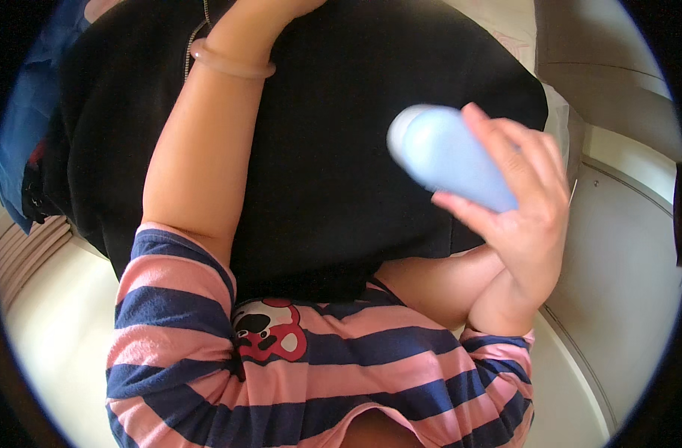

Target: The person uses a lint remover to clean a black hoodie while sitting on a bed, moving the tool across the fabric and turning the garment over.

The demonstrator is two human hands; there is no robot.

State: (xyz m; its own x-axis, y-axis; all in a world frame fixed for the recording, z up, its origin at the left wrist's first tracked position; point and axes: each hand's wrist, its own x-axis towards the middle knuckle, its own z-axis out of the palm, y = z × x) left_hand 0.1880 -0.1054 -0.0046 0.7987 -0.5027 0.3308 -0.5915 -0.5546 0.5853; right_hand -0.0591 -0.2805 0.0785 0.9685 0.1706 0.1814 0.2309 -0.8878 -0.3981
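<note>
My right hand (pixel 531 190) is wrapped round a light blue, rounded handheld device (pixel 457 153) with a white round end. Its kind is not clear, as the device is blurred by motion. It is held above a black garment (pixel 341 164) with a zipper (pixel 188 56), spread before me, and its white end points to the upper left. My left arm reaches across the garment, a pale bangle (pixel 233 66) on its wrist. Only the base of my left hand (pixel 292 9) shows at the top edge; its fingers are out of the picture.
Blue fabric or plastic (pixel 27 142) lies at the far left, above a ridged beige surface (pixel 31 257). A grey panel (pixel 617 276) stands along the right side, with a grey surface (pixel 599 56) behind it. White sheeting (pixel 516 26) shows past the garment's upper right edge.
</note>
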